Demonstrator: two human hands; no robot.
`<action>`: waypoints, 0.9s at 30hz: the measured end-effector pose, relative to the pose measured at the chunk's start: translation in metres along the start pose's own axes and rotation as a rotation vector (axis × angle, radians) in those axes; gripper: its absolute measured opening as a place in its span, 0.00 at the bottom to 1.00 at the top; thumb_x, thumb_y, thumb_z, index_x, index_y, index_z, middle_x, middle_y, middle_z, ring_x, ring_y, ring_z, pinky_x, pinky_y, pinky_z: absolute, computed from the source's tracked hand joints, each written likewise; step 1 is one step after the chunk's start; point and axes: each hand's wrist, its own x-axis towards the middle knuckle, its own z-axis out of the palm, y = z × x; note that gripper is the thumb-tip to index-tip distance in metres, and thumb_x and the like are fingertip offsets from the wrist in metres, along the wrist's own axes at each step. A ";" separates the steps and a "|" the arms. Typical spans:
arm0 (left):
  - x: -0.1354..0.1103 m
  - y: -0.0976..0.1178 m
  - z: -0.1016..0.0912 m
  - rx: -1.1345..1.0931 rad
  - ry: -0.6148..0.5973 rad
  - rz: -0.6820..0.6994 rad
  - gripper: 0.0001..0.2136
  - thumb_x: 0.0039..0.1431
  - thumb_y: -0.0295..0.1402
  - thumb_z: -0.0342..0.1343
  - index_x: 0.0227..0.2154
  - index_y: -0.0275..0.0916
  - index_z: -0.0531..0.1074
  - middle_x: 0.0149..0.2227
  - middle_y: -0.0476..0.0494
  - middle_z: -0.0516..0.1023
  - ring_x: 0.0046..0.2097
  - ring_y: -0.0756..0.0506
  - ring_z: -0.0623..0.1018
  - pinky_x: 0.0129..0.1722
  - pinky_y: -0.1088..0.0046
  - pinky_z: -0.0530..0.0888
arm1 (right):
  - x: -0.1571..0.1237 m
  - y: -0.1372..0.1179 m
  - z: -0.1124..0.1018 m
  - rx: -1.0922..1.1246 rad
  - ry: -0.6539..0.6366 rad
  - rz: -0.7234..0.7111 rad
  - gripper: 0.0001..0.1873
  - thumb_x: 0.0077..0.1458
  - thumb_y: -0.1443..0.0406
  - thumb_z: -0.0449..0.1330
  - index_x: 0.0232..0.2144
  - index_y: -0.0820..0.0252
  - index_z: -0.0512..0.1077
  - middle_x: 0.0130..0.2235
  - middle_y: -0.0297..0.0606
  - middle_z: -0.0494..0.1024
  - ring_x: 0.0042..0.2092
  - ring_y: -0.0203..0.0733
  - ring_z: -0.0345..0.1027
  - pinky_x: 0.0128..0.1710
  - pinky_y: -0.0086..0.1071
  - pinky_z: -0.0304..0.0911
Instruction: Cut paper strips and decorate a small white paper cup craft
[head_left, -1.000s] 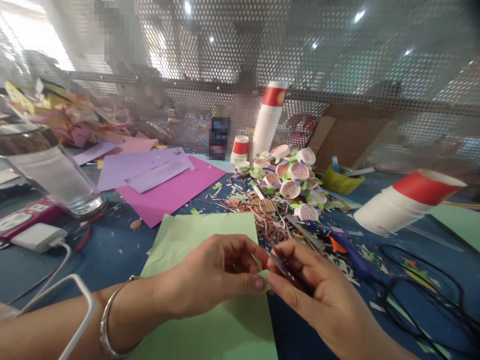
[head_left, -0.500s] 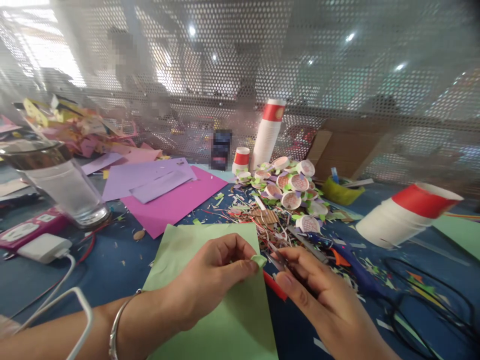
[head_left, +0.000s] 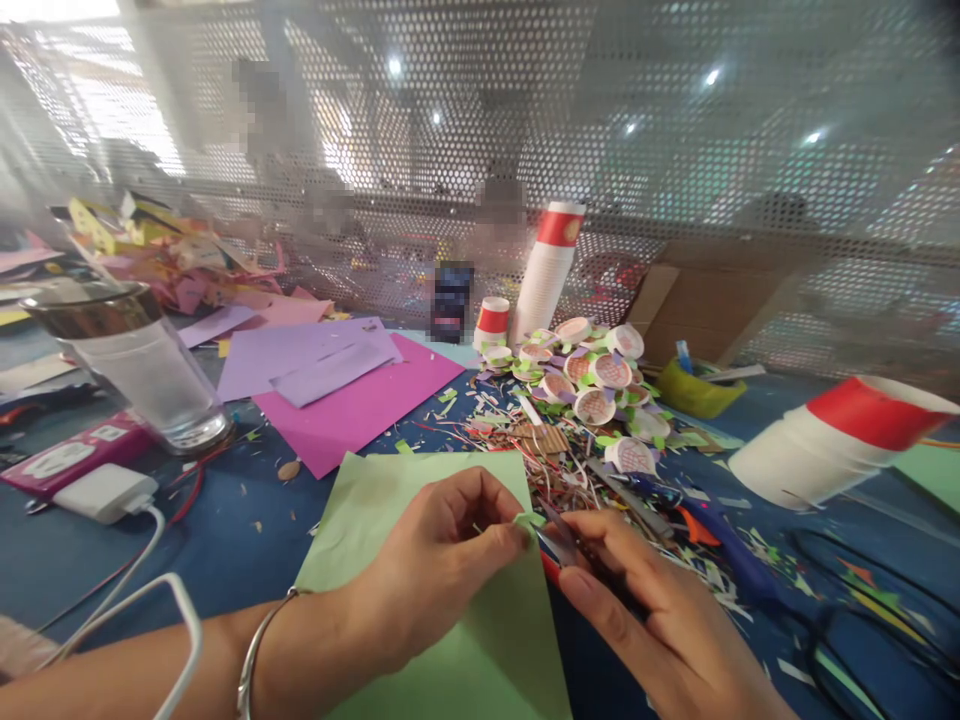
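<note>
My left hand (head_left: 457,560) pinches a small piece of green paper (head_left: 529,520) between thumb and fingertips. In my right hand (head_left: 645,600) is a pair of scissors (head_left: 556,540), its handles mostly hidden by the fingers. The blades meet the edge of the small green piece. Below both hands lies a large light green paper sheet (head_left: 420,480), partly covered by my left hand and forearm. Just beyond, a pile of cut paper-cup bottoms (head_left: 595,406) with green and purple bits stands among loose paper scraps (head_left: 495,430).
Purple paper (head_left: 247,350) and a magenta sheet (head_left: 322,440) lie left of centre. A lidded glass (head_left: 165,380) and a power strip (head_left: 75,455) stand at left. Stacked paper cups (head_left: 547,275), a tipped cup stack (head_left: 787,460), a blue glue gun (head_left: 742,560) and black cable (head_left: 825,640) are rightward.
The scissors' blades have moved left onto the small green paper piece, where they were slightly apart from it. The whole view has shifted a little.
</note>
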 end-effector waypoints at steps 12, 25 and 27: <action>0.003 -0.002 0.003 -0.180 -0.036 -0.049 0.12 0.47 0.35 0.69 0.29 0.39 0.70 0.25 0.54 0.75 0.29 0.53 0.73 0.32 0.76 0.68 | -0.002 -0.002 0.002 -0.012 -0.060 -0.020 0.14 0.72 0.51 0.51 0.49 0.51 0.68 0.32 0.32 0.78 0.40 0.43 0.78 0.36 0.31 0.70; 0.000 0.001 0.003 -0.204 -0.035 -0.072 0.21 0.46 0.45 0.75 0.29 0.37 0.70 0.26 0.51 0.76 0.31 0.52 0.76 0.33 0.76 0.71 | -0.004 -0.002 0.001 -0.045 -0.017 -0.039 0.13 0.72 0.52 0.52 0.44 0.51 0.70 0.32 0.31 0.77 0.32 0.38 0.70 0.31 0.29 0.65; 0.000 0.001 0.002 -0.218 -0.043 -0.071 0.23 0.45 0.47 0.76 0.30 0.37 0.70 0.27 0.51 0.77 0.31 0.52 0.76 0.33 0.76 0.71 | -0.004 -0.003 0.001 -0.032 -0.018 -0.041 0.14 0.72 0.52 0.51 0.42 0.51 0.70 0.31 0.30 0.75 0.30 0.36 0.68 0.30 0.29 0.64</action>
